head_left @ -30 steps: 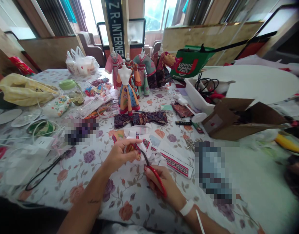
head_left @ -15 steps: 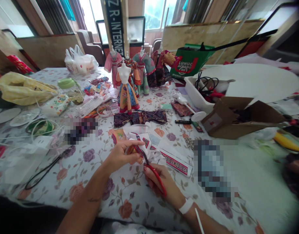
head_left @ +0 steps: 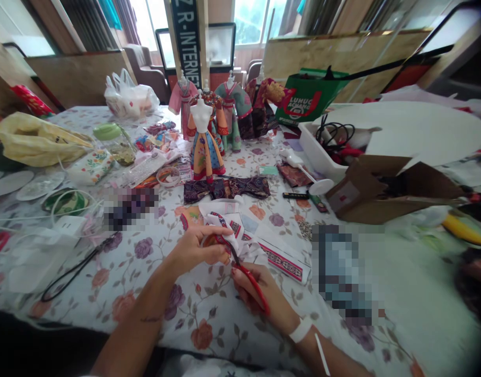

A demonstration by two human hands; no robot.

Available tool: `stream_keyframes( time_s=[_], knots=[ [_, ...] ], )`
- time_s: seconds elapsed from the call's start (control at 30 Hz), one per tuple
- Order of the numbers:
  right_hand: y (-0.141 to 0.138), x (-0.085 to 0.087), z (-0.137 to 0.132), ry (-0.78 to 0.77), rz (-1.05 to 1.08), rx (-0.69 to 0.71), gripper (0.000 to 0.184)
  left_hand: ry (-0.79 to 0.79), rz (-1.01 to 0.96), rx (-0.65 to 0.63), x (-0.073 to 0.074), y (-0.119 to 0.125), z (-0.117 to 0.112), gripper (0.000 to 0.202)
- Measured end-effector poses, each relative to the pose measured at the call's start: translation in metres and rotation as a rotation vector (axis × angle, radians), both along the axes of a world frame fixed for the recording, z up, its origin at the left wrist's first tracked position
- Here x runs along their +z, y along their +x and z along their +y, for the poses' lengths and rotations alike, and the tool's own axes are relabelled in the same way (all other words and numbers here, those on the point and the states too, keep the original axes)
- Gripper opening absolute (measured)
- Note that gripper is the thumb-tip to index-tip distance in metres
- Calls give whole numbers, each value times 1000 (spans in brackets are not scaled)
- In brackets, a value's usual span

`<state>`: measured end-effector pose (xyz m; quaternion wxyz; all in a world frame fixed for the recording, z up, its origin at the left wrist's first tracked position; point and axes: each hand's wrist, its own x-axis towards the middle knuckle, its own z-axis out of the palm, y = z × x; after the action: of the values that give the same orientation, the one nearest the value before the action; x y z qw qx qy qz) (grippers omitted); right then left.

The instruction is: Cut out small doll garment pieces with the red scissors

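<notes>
— Starting with the right hand [head_left: 273, 299]: holding what?

— Clasping the scissors [head_left: 259, 294], curled round the red handles, dark blades aimed forward and to the left. Cannot tell about the blades, parted or together. Wearing a white band [head_left: 301, 330] at the wrist, on the near right of the scissors.

— And with the left hand [head_left: 190, 251]?

— Pinching the cloth [head_left: 234, 242] between thumb and index finger, right at the tips of the scissors. Coloured white, orange and red, and partly hidden by the fingers and the blade.

— Just beyond the scissors, to the right?

— Lying flat there, a strip [head_left: 284, 263] with a red and black pattern and white edges. Farther beyond the scissors, spread crosswise, some dark fabric [head_left: 248, 188].

— Farther out again?

— Standing upright, well beyond the scissors and a little left, a white dress form [head_left: 201, 116] in an orange and blue skirt, with robed figures [head_left: 230, 112] behind.

— To the sides?

— Well right of the scissors and beyond, an open box [head_left: 356, 193] and a white tray [head_left: 321, 157]. Well left of the scissors and beyond, a green-lidded jar [head_left: 118, 146]. Under the scissors, a flowered tablecloth [head_left: 144, 293].
</notes>
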<state>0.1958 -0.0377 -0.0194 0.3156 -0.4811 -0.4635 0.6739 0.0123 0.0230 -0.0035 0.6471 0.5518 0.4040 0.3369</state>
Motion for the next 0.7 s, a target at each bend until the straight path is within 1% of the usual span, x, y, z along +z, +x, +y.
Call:
stream_keyframes(
  time_s=[0.1,0.23,0.33,0.5,0.7],
  knots=[
    [0,1,0,6,-10,7,47,-22,-46,-3,0,1,0,40],
    [0,3,-1,5,-14,17,47,24,21,50,5,4,0,32],
    [-1,4,-1,6,-24,8,48,60,56,71,8,4,0,31],
    [-1,4,0,2,-12,8,49,-39,-16,27,8,4,-2,38],
    [1,2,-1,8,-3,31,47,-68,-33,24,11,4,-2,43]
  ],
)
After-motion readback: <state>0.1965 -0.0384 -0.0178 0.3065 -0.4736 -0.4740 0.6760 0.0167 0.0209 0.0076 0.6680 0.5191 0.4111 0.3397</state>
